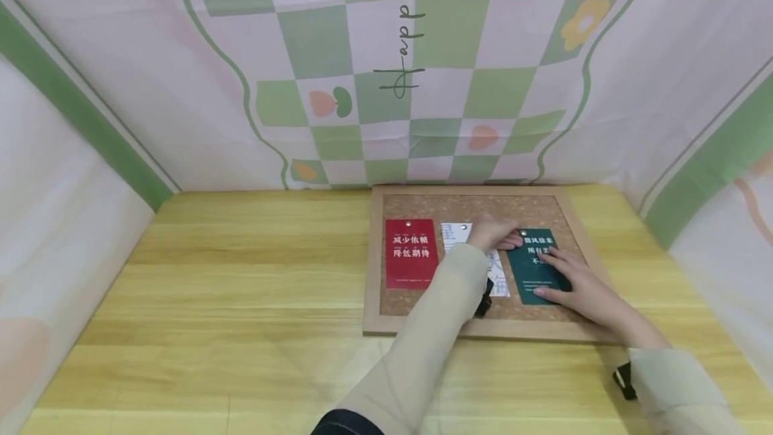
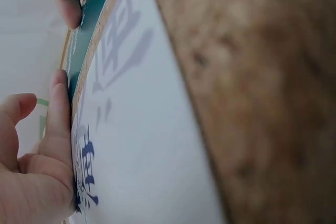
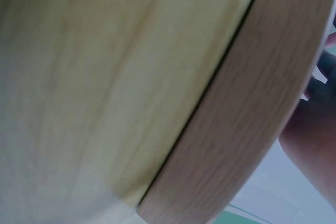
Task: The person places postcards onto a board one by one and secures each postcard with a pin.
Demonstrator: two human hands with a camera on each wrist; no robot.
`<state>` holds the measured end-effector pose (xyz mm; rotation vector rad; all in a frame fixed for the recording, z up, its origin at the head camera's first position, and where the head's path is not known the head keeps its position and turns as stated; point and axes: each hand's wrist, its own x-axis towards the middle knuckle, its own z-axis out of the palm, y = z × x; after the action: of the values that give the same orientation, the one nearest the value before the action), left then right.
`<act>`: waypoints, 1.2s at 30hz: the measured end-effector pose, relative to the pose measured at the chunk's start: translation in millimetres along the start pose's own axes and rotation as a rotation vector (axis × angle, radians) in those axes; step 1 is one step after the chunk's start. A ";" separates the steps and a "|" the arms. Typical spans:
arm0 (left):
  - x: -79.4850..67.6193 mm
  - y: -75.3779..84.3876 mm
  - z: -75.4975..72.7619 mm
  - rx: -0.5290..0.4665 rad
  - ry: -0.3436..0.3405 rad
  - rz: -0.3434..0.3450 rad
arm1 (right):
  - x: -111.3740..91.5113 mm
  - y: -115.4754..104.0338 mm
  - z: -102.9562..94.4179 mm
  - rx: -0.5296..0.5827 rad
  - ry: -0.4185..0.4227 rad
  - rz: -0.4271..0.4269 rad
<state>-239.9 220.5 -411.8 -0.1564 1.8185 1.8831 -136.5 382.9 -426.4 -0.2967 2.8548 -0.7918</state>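
On a wood-framed cork board lie three cards: a red card, a white card and a dark green card, each with a small shiny round spot near its top. My left hand reaches across the white card, partly covering it, with its fingertips at the green card's upper left corner. In the left wrist view its thumb stands apart from the straight finger that touches the green card. My right hand rests spread on the green card's right side, hiding some of its print.
The board lies on a yellow wooden table, against a checkered cloth backdrop. Cloth side walls stand left and right. The board's frame edge fills much of the right wrist view.
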 end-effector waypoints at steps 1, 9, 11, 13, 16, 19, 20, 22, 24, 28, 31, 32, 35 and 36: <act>-0.4 0.4 -0.7 -0.004 -0.007 -0.002 | 0.7 0.0 0.2 0.000 -0.001 0.000; 0.9 -0.1 -3.1 -0.055 -0.010 -0.011 | 4.7 2.4 0.2 -0.013 -0.005 -0.008; 1.3 -1.3 -2.8 -0.074 -0.007 -0.003 | 4.6 3.5 0.0 -0.011 -0.004 -0.008; 2.0 -3.0 -2.0 -0.096 -0.006 0.005 | 4.3 4.9 -0.2 -0.007 -0.006 -0.008; 3.9 -5.9 0.1 -0.120 -0.019 0.010 | 3.5 7.8 -0.9 -0.009 -0.010 -0.008; 6.0 -7.9 2.8 -0.125 -0.030 0.019 | 3.1 10.7 -2.0 -0.013 -0.011 -0.013; 6.6 -8.1 3.7 -0.119 -0.033 0.023 | 3.2 11.3 -2.6 -0.015 -0.011 -0.014; 7.0 -7.7 5.3 -0.099 -0.049 0.038 | 3.3 12.5 -4.2 -0.018 -0.007 -0.018; 6.2 -6.6 7.1 -0.061 -0.053 0.052 | 3.6 13.2 -5.8 -0.022 -0.004 -0.022; 1.0 -2.3 12.8 0.024 0.007 0.071 | 3.7 14.9 -7.5 -0.022 -0.004 -0.026; -3.6 3.7 16.8 0.053 0.109 0.093 | 4.7 16.2 -8.5 -0.036 -0.003 -0.028; -5.2 6.5 16.9 0.068 0.138 0.106 | 5.3 16.2 -9.2 -0.045 -0.003 -0.029; -10.8 17.0 11.5 0.115 0.171 0.171 | 8.8 15.2 -12.2 -0.075 -0.013 -0.023; -13.5 21.0 8.1 0.128 0.163 0.189 | 10.2 14.6 -13.6 -0.083 -0.021 -0.019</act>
<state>-235.2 225.2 -386.4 -0.0983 2.1228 1.9205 -151.4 399.4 -423.6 -0.3416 2.8736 -0.6710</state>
